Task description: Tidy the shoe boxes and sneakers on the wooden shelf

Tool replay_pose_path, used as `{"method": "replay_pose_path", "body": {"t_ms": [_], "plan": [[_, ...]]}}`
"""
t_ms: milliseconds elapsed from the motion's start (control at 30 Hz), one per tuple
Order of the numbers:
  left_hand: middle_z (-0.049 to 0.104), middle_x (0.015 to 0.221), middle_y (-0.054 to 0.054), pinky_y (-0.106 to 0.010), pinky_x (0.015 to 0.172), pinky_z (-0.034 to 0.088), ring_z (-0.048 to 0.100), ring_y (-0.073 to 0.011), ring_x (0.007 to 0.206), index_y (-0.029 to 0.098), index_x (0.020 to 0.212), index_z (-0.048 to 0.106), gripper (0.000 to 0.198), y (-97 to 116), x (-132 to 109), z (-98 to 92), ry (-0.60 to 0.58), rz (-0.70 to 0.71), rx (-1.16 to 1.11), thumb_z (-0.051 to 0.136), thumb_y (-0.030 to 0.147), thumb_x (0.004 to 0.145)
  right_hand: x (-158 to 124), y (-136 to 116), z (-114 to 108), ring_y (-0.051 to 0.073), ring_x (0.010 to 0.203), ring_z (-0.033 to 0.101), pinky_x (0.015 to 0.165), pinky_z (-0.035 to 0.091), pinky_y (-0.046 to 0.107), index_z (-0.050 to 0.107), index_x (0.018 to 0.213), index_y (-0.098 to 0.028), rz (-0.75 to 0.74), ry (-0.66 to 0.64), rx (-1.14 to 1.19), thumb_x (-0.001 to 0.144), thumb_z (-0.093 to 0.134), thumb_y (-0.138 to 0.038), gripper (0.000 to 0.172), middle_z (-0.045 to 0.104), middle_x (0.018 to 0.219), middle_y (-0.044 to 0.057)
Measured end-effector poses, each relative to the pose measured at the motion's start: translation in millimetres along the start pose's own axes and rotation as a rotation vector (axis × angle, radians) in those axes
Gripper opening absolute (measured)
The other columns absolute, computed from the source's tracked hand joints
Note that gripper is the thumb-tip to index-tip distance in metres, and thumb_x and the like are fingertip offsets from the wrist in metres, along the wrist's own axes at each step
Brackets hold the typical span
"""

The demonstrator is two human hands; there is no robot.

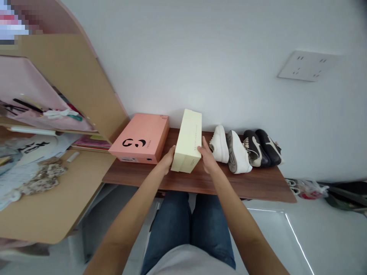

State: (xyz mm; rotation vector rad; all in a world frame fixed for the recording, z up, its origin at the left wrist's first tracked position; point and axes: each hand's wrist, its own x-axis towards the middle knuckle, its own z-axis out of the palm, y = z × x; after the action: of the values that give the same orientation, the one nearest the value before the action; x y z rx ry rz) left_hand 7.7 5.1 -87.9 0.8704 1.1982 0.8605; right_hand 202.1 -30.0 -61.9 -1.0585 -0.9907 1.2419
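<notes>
A pale yellow shoebox (187,139) stands on its long side on the dark wooden bench (252,185). My left hand (166,159) presses against its left face and my right hand (207,156) against its right face, so both hands clamp the box between them. A pink shoebox (140,139) with a black logo lies flat just to the left of it. Right of the yellow box stand a pair of white sneakers (229,149) and a pair of dark sneakers (262,148), toes toward the wall.
A light wooden desk (51,206) with papers and cloth sits at the left, with pink shelves (34,95) above. A white wall socket plate (308,65) is on the wall. Bags (308,188) lie on the floor at right.
</notes>
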Motion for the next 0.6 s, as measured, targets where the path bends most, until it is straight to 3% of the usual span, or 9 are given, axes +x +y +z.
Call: {"method": "replay_pose_path", "body": {"t_ms": [100, 200, 300, 433, 600], "plan": [[0.074, 0.107, -0.012, -0.037, 0.078, 0.051, 0.065, -0.0310, 0.104, 0.021, 0.106, 0.069, 0.055, -16, 9, 1.5, 0.061, -0.022, 0.014, 0.058, 0.067, 0.079, -1, -3, -12, 0.021, 0.139, 0.043, 0.117, 0.033, 0.045, 0.032, 0.151, -0.034, -0.007, 0.033, -0.010, 0.083, 0.057, -0.039, 0.073, 0.041, 0.154, -0.005], [0.074, 0.097, -0.013, -0.037, 0.072, 0.053, 0.068, -0.0289, 0.092, 0.018, 0.102, 0.068, 0.051, -30, 16, 2.3, 0.132, -0.074, -0.063, 0.060, 0.063, 0.079, -2, -4, -27, 0.022, 0.136, 0.046, 0.114, 0.038, 0.045, 0.042, 0.146, -0.034, 0.025, 0.042, -0.054, 0.083, 0.054, -0.038, 0.064, 0.042, 0.153, -0.005], [0.073, 0.085, -0.011, -0.036, 0.067, 0.054, 0.068, -0.0251, 0.080, 0.017, 0.096, 0.067, 0.043, -36, 16, 3.8, 0.115, -0.131, -0.160, 0.064, 0.057, 0.079, -5, -5, -38, 0.023, 0.136, 0.047, 0.115, 0.037, 0.046, 0.050, 0.141, -0.033, 0.018, 0.099, -0.105, 0.083, 0.054, -0.039, 0.059, 0.046, 0.150, -0.004], [0.072, 0.088, -0.009, -0.039, 0.071, 0.058, 0.068, -0.0234, 0.081, 0.019, 0.098, 0.066, 0.038, -32, 4, 9.6, 0.063, -0.113, -0.337, 0.069, 0.052, 0.078, -7, -10, -44, 0.025, 0.136, 0.047, 0.116, 0.034, 0.047, 0.059, 0.133, -0.031, -0.045, 0.156, -0.212, 0.082, 0.062, -0.046, 0.053, 0.054, 0.144, 0.000], [0.073, 0.096, -0.010, -0.038, 0.076, 0.058, 0.068, -0.0247, 0.091, 0.018, 0.101, 0.067, 0.036, -17, -7, 13.4, 0.120, 0.036, -0.430, 0.073, 0.045, 0.077, -7, -19, -43, 0.028, 0.141, 0.041, 0.117, 0.030, 0.050, 0.060, 0.132, -0.029, -0.054, 0.175, -0.274, 0.078, 0.068, -0.059, 0.062, 0.052, 0.146, 0.003]]}}
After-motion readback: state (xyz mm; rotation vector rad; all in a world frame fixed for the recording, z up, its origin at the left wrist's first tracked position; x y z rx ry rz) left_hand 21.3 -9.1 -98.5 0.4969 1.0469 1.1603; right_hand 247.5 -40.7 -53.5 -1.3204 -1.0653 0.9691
